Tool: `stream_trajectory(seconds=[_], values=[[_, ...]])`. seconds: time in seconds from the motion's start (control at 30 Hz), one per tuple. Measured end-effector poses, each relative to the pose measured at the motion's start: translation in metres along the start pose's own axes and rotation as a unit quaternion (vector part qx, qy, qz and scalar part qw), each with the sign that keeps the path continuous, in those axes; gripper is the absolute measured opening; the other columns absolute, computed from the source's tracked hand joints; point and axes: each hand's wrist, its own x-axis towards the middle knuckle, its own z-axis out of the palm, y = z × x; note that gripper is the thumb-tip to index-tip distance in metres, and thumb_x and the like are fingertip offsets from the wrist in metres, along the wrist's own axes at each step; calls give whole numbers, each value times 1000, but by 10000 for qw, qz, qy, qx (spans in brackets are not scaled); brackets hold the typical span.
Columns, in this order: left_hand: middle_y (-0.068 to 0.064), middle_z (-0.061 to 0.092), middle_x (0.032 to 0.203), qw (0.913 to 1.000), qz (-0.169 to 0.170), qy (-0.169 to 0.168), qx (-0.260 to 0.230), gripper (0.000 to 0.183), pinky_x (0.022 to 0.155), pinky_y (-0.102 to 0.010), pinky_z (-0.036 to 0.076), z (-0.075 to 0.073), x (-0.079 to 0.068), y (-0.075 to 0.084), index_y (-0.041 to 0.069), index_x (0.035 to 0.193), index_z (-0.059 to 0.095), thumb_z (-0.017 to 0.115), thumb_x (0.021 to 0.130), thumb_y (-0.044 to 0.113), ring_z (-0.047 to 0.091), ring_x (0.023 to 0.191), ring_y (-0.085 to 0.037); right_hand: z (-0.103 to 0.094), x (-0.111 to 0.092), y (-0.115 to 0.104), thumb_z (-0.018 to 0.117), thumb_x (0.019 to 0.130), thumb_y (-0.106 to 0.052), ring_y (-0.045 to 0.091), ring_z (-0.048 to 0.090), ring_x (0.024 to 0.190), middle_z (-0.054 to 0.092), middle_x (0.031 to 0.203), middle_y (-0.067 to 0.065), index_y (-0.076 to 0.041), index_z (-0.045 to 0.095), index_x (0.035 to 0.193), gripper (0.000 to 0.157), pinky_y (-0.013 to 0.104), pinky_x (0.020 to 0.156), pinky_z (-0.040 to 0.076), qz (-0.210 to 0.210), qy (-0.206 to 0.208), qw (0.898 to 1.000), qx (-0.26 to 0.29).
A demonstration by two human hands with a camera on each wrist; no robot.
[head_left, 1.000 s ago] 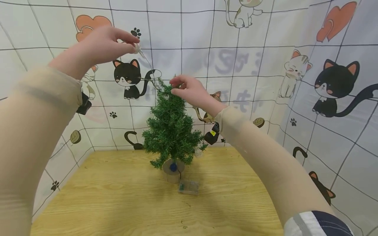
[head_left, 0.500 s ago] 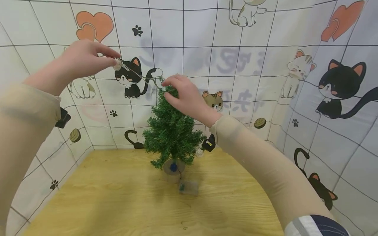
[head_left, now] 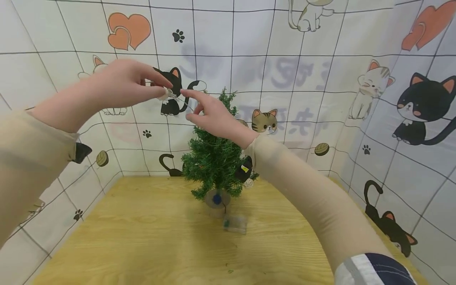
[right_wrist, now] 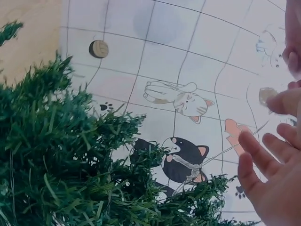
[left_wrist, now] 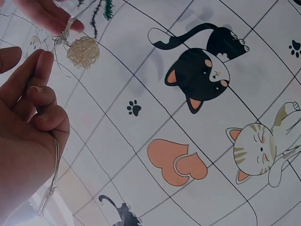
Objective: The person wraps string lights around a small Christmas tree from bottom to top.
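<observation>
My left hand (head_left: pixel 132 85) is raised left of the treetop, its thumb and index finger at a white wicker ball (left_wrist: pixel 83 52) on a thin wire string. Its other fingers are curled in the left wrist view, and more wire (left_wrist: pixel 56 160) hangs from them. My right hand (head_left: pixel 215 116) is in front of the treetop, index finger stretched toward the ball and thumb apart. The wire (right_wrist: pixel 230 148) runs from the tree past its fingers. A small green artificial Christmas tree (head_left: pixel 213 158) stands upright on a round base (head_left: pixel 217 211) with a blue centre.
A small clear plastic box (head_left: pixel 235 224) lies on the wooden table (head_left: pixel 160 233) in front of the base. Another wicker ball (head_left: pixel 248 183) hangs at the tree's lower right. A cat-print cloth (head_left: pixel 299 79) encloses the back and sides.
My left hand has come down with the ball, first going left, then back toward the tree. My right hand has shifted left off the treetop, and its index finger now stretches toward the ball.
</observation>
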Motion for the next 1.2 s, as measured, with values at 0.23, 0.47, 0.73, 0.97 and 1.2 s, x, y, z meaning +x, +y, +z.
stream_trajectory(seconds=[0.23, 0.47, 0.73, 0.97, 1.2], values=[[-5, 63, 123, 9976, 687, -34, -66, 36, 63, -38, 37, 1, 12, 30, 16, 127, 67, 51, 99, 34, 48, 69, -22, -24, 1, 13, 60, 96, -18, 18, 64, 94, 65, 116, 6, -7, 62, 126, 32, 37, 86, 50, 409, -550, 9917, 1084], [-5, 61, 128, 9971, 745, 134, -47, 35, 66, -38, 38, 2, 19, 40, 17, 125, 68, 50, 99, 31, 50, 72, -23, -38, -4, 19, 58, 98, -16, 14, 60, 88, 68, 108, 2, -10, 71, 113, 21, 30, 81, 46, 701, -101, 9975, 48], [-5, 61, 128, 9971, 712, 230, -109, 34, 71, -38, 39, 3, 21, 41, 16, 125, 67, 49, 99, 29, 53, 81, -23, -34, 1, 11, 61, 95, -20, 20, 60, 73, 67, 96, 4, -14, 66, 121, 27, 30, 67, 45, 739, -56, 9964, -418], [-3, 61, 120, 9963, 692, 481, -179, 33, 62, -35, 37, 1, 19, 40, 17, 124, 68, 51, 99, 29, 49, 63, -23, -37, 13, 1, 59, 97, -19, 11, 64, 80, 71, 86, -1, -11, 72, 106, 18, 27, 71, 44, 637, 71, 9955, -693], [-5, 62, 125, 9962, 719, 491, -82, 34, 61, -34, 37, 6, 19, 38, 15, 125, 68, 51, 99, 30, 47, 59, -21, -42, 15, 4, 61, 96, -23, 3, 63, 95, 71, 100, -6, -13, 71, 110, 20, 22, 87, 44, 882, 110, 9945, -555]])
